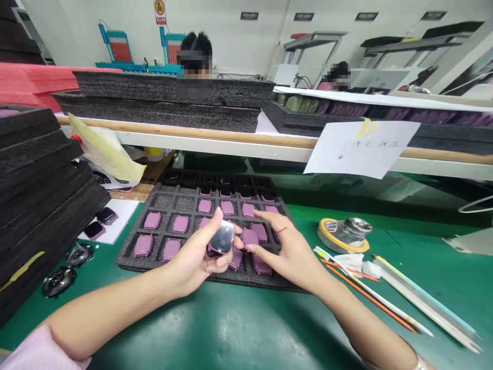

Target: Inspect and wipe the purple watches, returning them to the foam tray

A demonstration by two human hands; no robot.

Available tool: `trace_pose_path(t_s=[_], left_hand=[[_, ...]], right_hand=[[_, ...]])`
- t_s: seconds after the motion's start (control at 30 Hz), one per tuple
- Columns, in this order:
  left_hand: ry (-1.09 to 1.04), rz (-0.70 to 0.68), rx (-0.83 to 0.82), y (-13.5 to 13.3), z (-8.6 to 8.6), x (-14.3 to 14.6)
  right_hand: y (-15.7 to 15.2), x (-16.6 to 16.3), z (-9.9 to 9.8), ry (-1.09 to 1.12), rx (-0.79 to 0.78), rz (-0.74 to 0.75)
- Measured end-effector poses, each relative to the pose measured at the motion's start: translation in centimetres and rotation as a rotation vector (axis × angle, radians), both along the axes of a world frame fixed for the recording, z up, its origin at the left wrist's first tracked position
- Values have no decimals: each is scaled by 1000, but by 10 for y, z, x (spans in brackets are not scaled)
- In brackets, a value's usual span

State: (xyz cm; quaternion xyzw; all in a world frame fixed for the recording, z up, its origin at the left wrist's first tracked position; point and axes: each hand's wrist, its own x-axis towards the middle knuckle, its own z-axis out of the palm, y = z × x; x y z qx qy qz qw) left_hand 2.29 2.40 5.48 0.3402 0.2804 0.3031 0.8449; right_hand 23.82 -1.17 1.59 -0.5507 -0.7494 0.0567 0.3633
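My left hand (198, 257) is closed around a watch body (222, 237) with a dark glossy screen facing up, thumb along its edge. Just beside it, my right hand (287, 249) has thumb and fingers around a purple watch case (250, 237), over the tray; part of its grip is hidden. Beneath both hands lies a black foam tray (162, 205) with square pockets. Many pockets hold purple watch cases (144, 245), and the back rows show dark screens (225, 191).
Stacked black foam trays (46, 190) rise at left. Two dark-screened watches (100, 222) lie on white paper. Round black watch parts (59, 281) sit nearby. At right are a tape roll (327, 241), a glass jar (353, 231) and several thin sticks (370, 295). A shelf edge (231, 146) crosses behind.
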Motion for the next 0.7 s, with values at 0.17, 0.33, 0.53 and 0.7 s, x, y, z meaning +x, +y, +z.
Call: trace_pose_path(t_s=[0.17,0.33,0.53,0.7], left_hand=[[-42,-91,30,-3,-1,-1],[12,-88,99,-10,-1,-2],[29,-37,73,-15,5,-2],[-35,-31,45,-17,8,-2]], right_hand=[[-16,-26,54,114,116,204],[-18,-50,56,34,155,275],[-15,-48,52,54,246,295],[-21,-51,57,13,316,262]])
